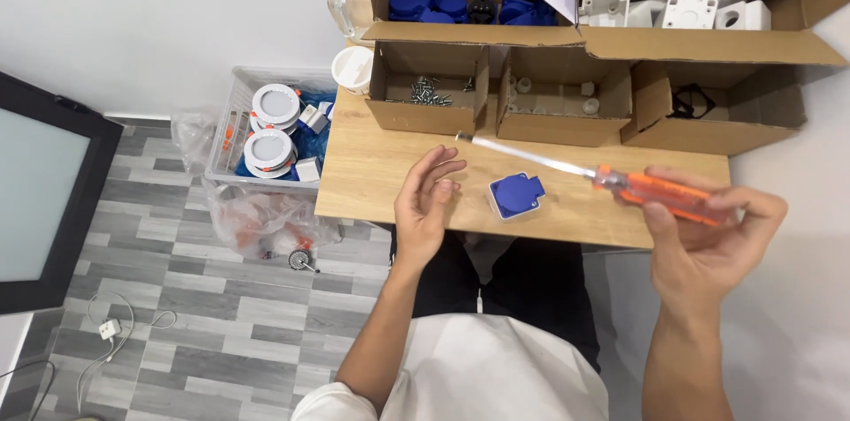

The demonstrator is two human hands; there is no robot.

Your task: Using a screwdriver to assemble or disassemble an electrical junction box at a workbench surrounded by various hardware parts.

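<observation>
Two hands over a small wooden table (372, 177), head view. Right hand (708, 244): fingers clamped on the orange handle of a screwdriver (620, 186), shaft pointing left above the tabletop. Left hand (425, 204): open, fingers spread, holding nothing, just left of a blue-and-white socket (515, 195) lying on the table between both hands. Behind: three small cardboard boxes, one with screws (429, 92); a large box (478, 31) of blue and white parts. Left of table: plastic crate (232, 102) holding round white lamps (275, 106).
</observation>
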